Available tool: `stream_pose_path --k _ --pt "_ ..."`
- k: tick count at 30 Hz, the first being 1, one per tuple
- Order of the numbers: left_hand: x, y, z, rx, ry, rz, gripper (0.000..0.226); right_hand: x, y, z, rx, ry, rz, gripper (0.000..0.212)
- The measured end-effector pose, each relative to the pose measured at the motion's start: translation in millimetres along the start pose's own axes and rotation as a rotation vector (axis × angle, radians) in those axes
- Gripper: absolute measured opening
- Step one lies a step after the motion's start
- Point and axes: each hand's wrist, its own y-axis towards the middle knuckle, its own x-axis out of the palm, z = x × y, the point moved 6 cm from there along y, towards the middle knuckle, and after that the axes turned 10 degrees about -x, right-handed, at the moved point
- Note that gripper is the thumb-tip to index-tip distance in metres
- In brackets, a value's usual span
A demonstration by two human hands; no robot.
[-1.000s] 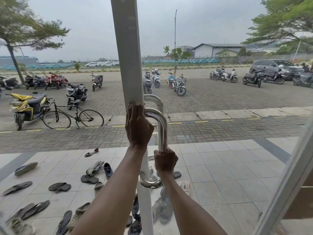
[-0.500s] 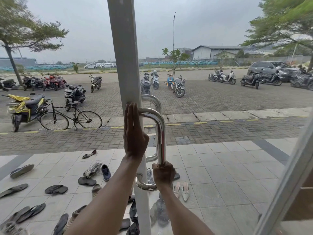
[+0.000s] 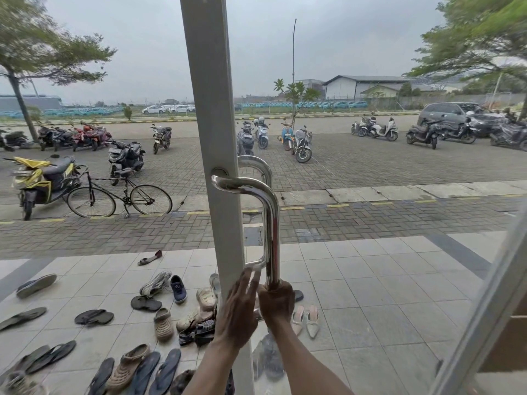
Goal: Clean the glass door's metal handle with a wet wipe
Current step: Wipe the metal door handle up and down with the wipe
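I see my right hand (image 3: 276,302) clenched around the bottom of the metal handle (image 3: 272,223), low in the centre of the frame; whether it has the wet wipe I cannot tell. My left hand (image 3: 239,310) lies flat and released on the door frame (image 3: 211,109). My grip may slide off the polished bend and leave it uncleaned. No containers in sight

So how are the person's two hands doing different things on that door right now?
The right hand is closed in a fist around the lower end of the metal handle, while the left hand is open, fingers spread flat against the white door frame. The right hand grips the handle; the left only rests beside it. No wipe is visible in either hand. Both sit low, side by side, near the handle's bottom bend.
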Motion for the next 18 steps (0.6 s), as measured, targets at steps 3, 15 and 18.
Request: stream_pose_path --k 3,15,18 --pt "16 -18 -4 -0.068 -0.03 -0.042 0.092 -2 -2 2 0.002 0.006 0.02 0.033" --pt "26 -49 -10 -0.393 -0.128 0.206 0.073 -5 -14 8 0.123 -0.004 0.085 0.03" --pt "35 -64 -21 -0.66 -0.384 0.298 0.049 -4 -19 11 0.182 0.033 0.099 0.035"
